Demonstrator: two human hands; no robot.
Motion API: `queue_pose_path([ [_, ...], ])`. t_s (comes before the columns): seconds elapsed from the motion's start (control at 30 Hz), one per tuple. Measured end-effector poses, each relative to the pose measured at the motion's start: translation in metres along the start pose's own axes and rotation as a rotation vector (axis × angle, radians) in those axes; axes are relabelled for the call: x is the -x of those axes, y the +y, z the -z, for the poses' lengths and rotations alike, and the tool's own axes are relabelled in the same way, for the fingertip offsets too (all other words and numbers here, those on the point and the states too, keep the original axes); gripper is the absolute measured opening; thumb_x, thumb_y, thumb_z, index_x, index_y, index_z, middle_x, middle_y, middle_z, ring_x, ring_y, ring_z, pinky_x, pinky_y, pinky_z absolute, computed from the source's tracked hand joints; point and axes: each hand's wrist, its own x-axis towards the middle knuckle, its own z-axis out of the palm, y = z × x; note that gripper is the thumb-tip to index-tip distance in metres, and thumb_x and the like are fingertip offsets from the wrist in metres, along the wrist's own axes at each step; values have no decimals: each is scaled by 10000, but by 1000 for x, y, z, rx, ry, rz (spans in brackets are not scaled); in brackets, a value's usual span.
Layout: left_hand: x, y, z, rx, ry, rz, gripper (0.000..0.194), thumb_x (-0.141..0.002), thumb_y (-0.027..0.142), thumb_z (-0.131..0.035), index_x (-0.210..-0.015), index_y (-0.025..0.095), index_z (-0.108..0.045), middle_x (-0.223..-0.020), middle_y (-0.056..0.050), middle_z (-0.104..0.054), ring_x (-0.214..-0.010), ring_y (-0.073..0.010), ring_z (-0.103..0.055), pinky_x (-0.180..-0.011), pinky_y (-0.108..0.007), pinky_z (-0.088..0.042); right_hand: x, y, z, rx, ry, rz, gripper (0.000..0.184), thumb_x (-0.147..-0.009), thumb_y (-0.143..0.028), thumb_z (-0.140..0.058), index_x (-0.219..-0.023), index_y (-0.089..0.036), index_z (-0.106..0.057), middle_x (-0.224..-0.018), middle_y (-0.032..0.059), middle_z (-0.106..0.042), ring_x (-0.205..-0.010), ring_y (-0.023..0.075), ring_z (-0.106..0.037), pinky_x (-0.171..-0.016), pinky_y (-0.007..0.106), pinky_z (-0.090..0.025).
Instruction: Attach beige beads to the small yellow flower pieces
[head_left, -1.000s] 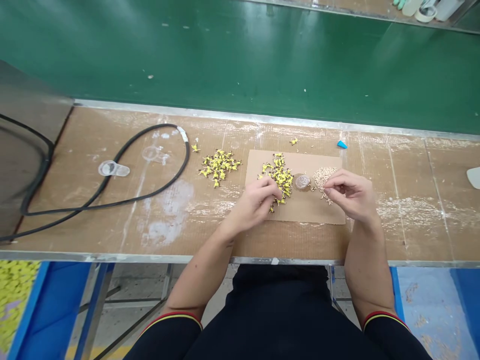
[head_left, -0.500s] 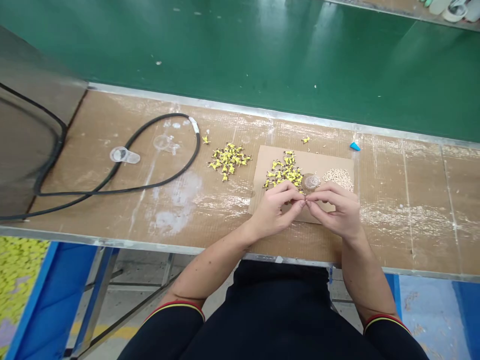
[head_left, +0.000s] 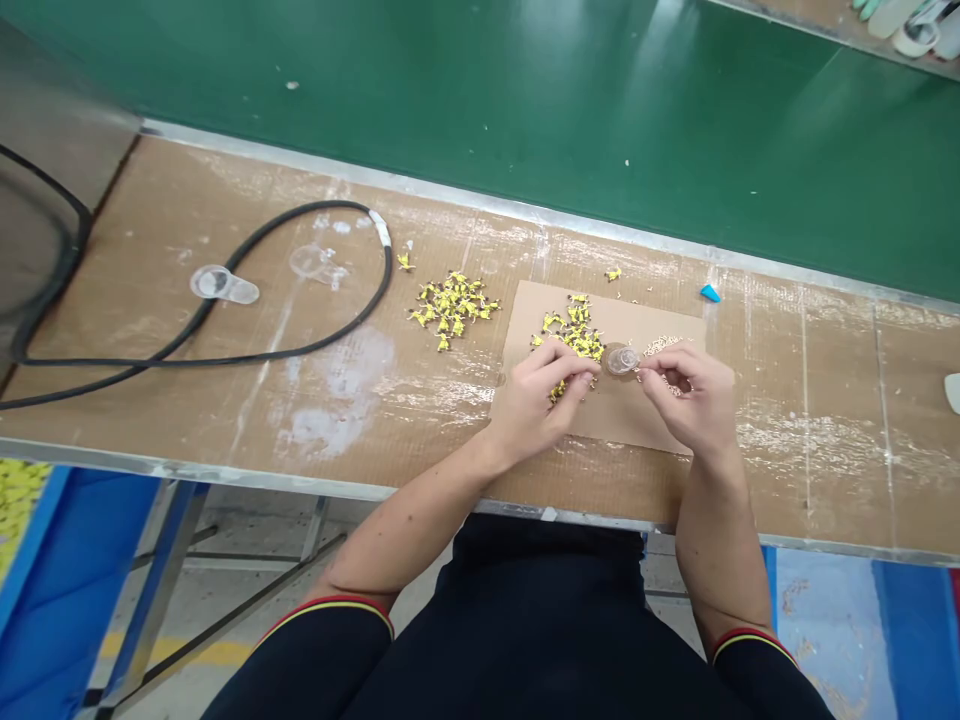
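A flat cardboard sheet lies on the bench in front of me. On its left is a pile of small yellow-and-black figures, and on its right a heap of tiny cream-coloured pieces. Between the two stands a small clear container. My left hand is pinched at the edge of the yellow pile; what its fingertips hold is too small to make out. Thumb and forefinger of my right hand are pressed together just right of the container, beside the cream pieces, and their contents are too small to name.
Another yellow pile lies left of the sheet. A black cable loops across the bench's left side, near two clear plastic scoops. A small blue piece sits behind the sheet. Blue bins stand below the front edge.
My hands were fingertip to fingertip in front of the container. Now they are apart, the right one moved right and up beside the container, the left slightly left. The camera view has shifted a little.
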Motion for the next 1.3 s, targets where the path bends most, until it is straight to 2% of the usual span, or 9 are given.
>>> queue_pose_path([
  [0.13,-2,-3,3,28,30,3,188,-1006,119,-563,-1016,193,-736,-894,-35,-661,-819,-141,-655,-752,-275,-545,-5,14,-1,47,-21,-188,143,-828,-216,-651,-692,-219,-694,-654,-5,-644,-524,121,-481,-538,291,-410],
  [0.27,-3,-3,3,24,38,-19,203,-1002,92,-565,-1041,188,-739,-897,-31,-663,-820,-134,-653,-757,-264,-543,-8,18,-2,69,-47,-255,141,-795,-249,-639,-671,-211,-695,-634,-13,-627,-515,114,-472,-550,285,-392],
  [0.63,-3,-2,4,15,-4,-1,253,-993,68,-534,-1160,177,-690,-1013,-53,-721,-923,-154,-686,-862,-287,-558,-12,17,-1,122,-74,-226,127,-766,-268,-641,-666,-211,-695,-635,-11,-626,-511,116,-441,-557,287,-373],
  [0.9,-1,-4,0,45,5,49,293,-983,107,-529,-1247,168,-638,-872,-14,-657,-796,-138,-636,-805,-266,-548,-12,18,-2,175,-81,-211,143,-760,-278,-637,-650,-208,-695,-631,-6,-627,-516,118,-457,-579,290,-383],
  [1.1,-1,-6,-2,26,5,50,367,-961,87,-548,-1317,146,-613,-857,-7,-634,-779,-133,-614,-784,-268,-541,-14,14,-4,196,-74,-211,153,-749,-301,-631,-649,-206,-698,-620,1,-629,-505,121,-439,-584,294,-390],
  [1.3,-3,-1,1,32,-31,63,292,-964,78,-534,-1213,152,-667,-893,-27,-659,-801,-138,-619,-791,-281,-536,-15,11,-5,240,-70,-217,145,-752,-299,-635,-655,-210,-696,-626,2,-629,-520,130,-461,-593,295,-396],
])
